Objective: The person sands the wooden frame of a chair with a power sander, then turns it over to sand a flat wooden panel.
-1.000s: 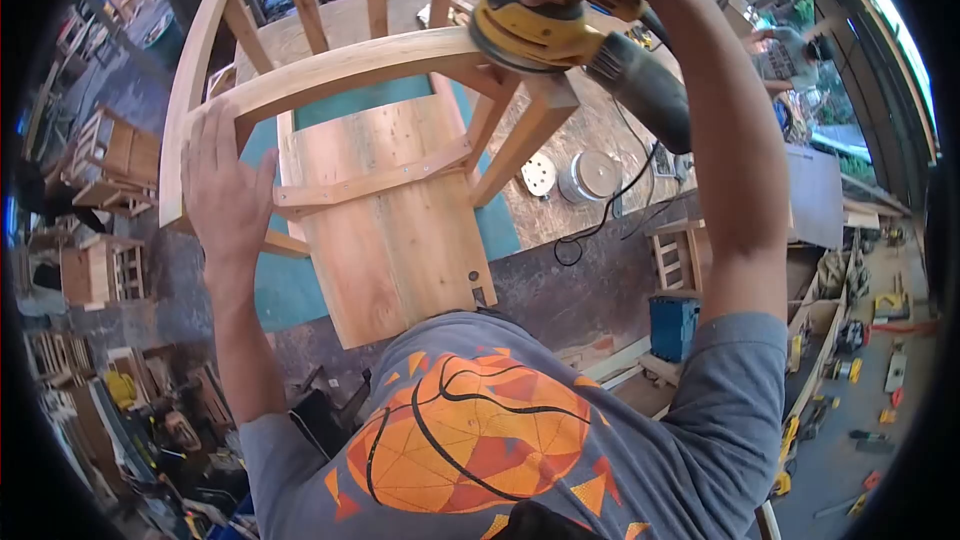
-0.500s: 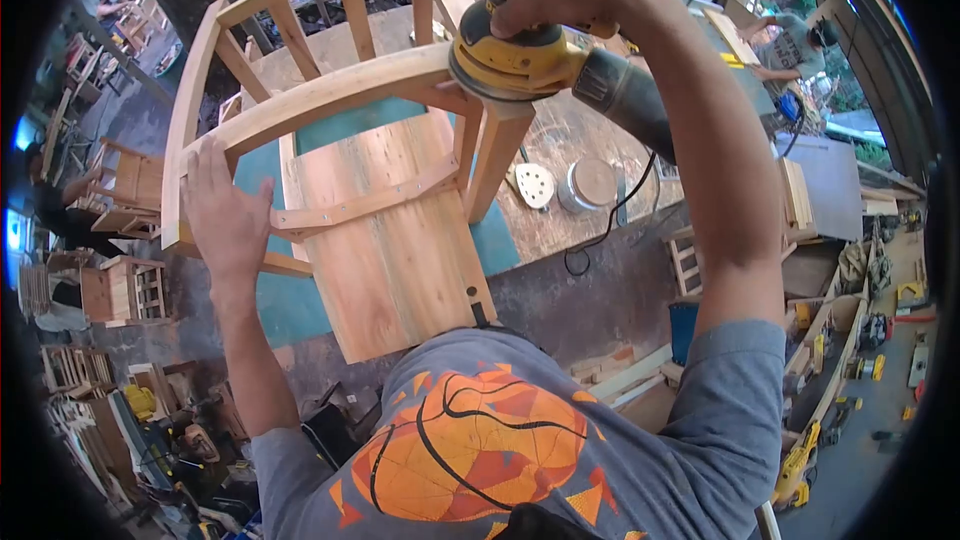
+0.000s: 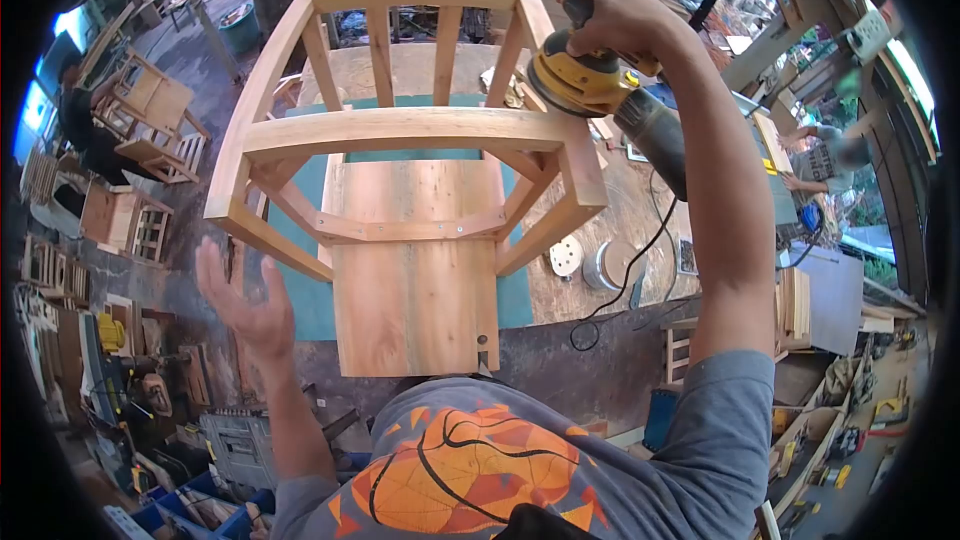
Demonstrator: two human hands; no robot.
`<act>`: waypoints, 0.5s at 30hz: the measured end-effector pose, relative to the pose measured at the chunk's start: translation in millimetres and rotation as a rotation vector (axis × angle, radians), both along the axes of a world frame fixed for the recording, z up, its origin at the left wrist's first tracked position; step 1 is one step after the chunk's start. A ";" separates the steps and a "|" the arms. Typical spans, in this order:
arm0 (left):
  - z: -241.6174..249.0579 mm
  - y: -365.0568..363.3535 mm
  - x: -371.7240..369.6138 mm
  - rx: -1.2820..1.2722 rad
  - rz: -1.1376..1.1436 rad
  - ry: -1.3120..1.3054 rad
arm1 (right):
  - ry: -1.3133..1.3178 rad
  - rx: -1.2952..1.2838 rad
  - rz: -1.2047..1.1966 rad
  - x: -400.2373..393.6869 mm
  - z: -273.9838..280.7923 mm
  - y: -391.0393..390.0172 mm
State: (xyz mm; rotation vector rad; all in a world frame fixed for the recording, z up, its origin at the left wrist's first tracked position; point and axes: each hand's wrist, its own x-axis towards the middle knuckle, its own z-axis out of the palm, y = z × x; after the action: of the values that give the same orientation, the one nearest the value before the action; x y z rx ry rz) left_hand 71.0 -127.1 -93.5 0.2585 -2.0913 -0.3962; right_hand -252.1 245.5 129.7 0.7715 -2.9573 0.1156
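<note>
A wooden chair frame (image 3: 400,128) with slats lies on a green mat over the workbench, its flat wooden panel (image 3: 415,310) toward my body. My right hand (image 3: 622,18) grips a yellow and black sander (image 3: 580,80) by its top, at the frame's right upper corner; whether its pad touches the wood is hard to tell. Off the frame's lower left corner, my left hand (image 3: 248,310) is raised with fingers spread, touching nothing. A perforated sanding disc (image 3: 566,256) and a round tin (image 3: 606,267) rest on the bench to the right.
A black cord (image 3: 650,250) hangs over the bench's front edge. Chairs (image 3: 150,105) and one person (image 3: 85,120) are at the left; another person (image 3: 820,160) is at the right. Tool bins (image 3: 215,510) stand lower left, and tools lie along the right side.
My left hand has let go of the frame's left corner and moved down, away from it. The frame now appears squarer in view, and the sander has shifted to the right.
</note>
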 end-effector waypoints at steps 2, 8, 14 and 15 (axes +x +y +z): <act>-25.9 6.3 11.8 0.091 0.029 -0.033 | -0.025 0.004 -0.008 -9.5 1.9 -5.5; -143.4 62.6 55.5 0.317 -0.055 -0.350 | -0.226 -0.014 -0.117 30.5 31.4 -31.3; -247.3 88.8 149.6 0.627 0.240 -0.739 | -0.176 0.080 -0.188 64.2 30.5 -27.3; -261.9 88.0 167.0 0.777 0.455 -0.839 | -0.157 0.111 -0.159 65.4 30.2 -23.5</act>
State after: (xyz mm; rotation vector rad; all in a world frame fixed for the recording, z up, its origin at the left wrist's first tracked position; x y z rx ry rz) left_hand 238.0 -39.1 -355.4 1.5453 -2.4550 -0.9173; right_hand -186.7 222.0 159.9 0.5595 -3.1837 0.0020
